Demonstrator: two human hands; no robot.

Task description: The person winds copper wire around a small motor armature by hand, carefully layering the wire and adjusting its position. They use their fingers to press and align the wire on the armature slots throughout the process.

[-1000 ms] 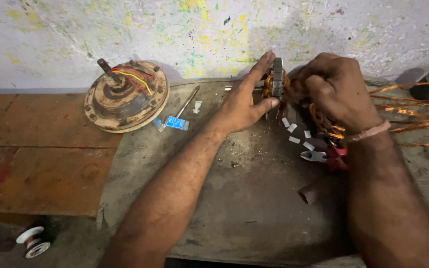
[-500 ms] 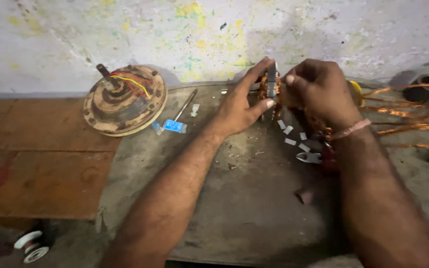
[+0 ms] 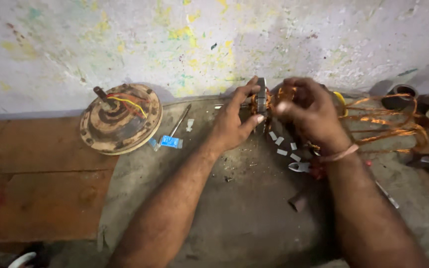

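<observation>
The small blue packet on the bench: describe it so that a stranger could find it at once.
Start at the round rusty motor housing by the wall. Just right of its lower edge, beside a thin metal rod, lies the small blue packet, the only bright blue thing on the grey bench.

Both forearms reached up toward 12 o'clock. Left hand (image 3: 234,121) curled, fingers gripping, thumb out at 3 o'clock. Right hand (image 3: 308,113) bent over, fingers pinched, wrist banded.

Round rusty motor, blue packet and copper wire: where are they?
Motor (image 3: 120,119), head view, on its rusty top face.
Blue packet (image 3: 170,142), head view, on its middle.
Copper wire (image 3: 388,119), head view, on the loose strands right of the hands.
</observation>
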